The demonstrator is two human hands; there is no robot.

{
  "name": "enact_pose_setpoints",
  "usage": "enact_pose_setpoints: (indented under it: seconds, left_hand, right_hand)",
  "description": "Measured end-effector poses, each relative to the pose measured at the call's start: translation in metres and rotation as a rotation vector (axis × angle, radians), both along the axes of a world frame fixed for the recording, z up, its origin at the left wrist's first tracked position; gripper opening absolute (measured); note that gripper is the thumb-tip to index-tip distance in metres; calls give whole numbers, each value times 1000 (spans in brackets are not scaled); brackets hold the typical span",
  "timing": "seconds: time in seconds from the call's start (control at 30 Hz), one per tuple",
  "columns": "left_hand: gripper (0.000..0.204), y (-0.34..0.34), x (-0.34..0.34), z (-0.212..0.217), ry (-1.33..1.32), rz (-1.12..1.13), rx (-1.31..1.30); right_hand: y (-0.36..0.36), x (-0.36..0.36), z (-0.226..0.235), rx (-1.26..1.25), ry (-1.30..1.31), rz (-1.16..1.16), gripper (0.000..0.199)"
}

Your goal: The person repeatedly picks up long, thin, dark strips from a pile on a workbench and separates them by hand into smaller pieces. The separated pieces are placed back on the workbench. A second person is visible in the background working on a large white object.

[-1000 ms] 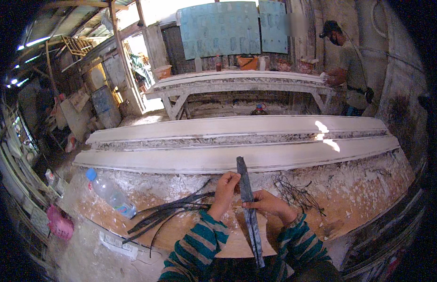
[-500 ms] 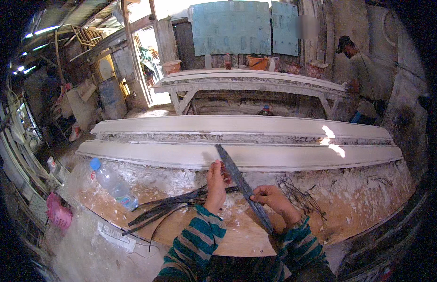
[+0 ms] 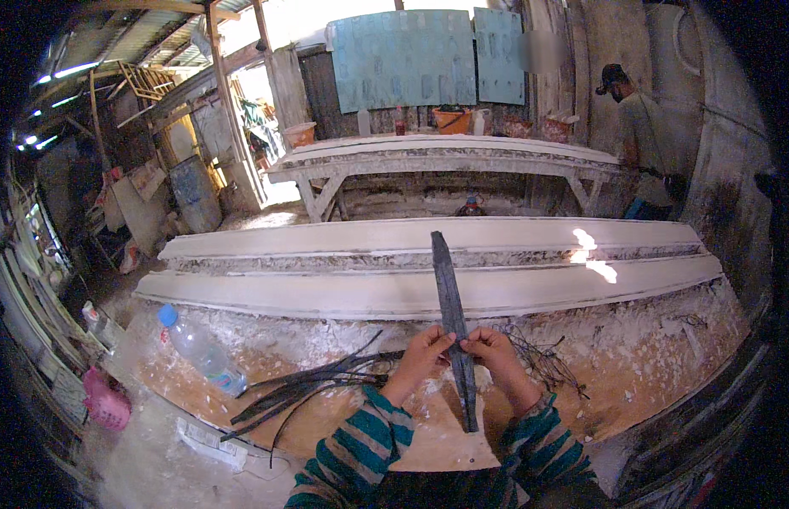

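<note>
A long, flat dark grey strip stands nearly upright in front of me, its lower end close to the table edge. My left hand pinches its left edge near the middle, thumb toward the strip. Opposite it, my right hand pinches the right edge with thumb and fingers. Beside my left hand lies a loose bundle of dark strips on the wooden table. Past my right hand sits a tangle of thin dark strands. What the strip is made of, I cannot tell.
Two long white moulded pieces lie across the table's far side. A clear bottle with a blue cap lies at the left, near a pink container. A white-topped bench stands behind, with a person at its right end.
The strip has turned from a slant to nearly upright. My left hand has moved right and now pinches the strip; the right hand still grips it, closer to the left.
</note>
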State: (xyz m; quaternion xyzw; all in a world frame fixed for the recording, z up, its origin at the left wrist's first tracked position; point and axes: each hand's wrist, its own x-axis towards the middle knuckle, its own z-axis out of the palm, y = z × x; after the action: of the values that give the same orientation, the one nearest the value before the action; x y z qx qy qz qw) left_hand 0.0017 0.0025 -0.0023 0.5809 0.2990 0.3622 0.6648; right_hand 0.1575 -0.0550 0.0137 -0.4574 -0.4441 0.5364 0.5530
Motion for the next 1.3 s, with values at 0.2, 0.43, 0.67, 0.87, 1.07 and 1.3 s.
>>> enact_pose_setpoints:
  seconds: [0.2,0.43,0.67,0.87,1.07,1.3]
  left_hand:
    - [21,-2,-2,3,-173,-38,-70]
    - [25,1,-4,8,50,0,242]
    - [21,-1,-6,5,25,-4,124]
    - [16,2,-4,2,-71,40,64]
    - [16,-4,-2,10,-46,71,-30]
    - [14,-11,-4,21,67,54,64]
  right_hand:
    - [-2,2,4,-18,41,88,12]
    - [2,3,-5,53,-34,-19,19]
    - [3,5,-3,51,4,-46,9]
    - [3,3,-4,43,20,-24,9]
    - [2,4,-2,48,38,-25,8]
    - [3,4,-4,64,-32,-48,8]
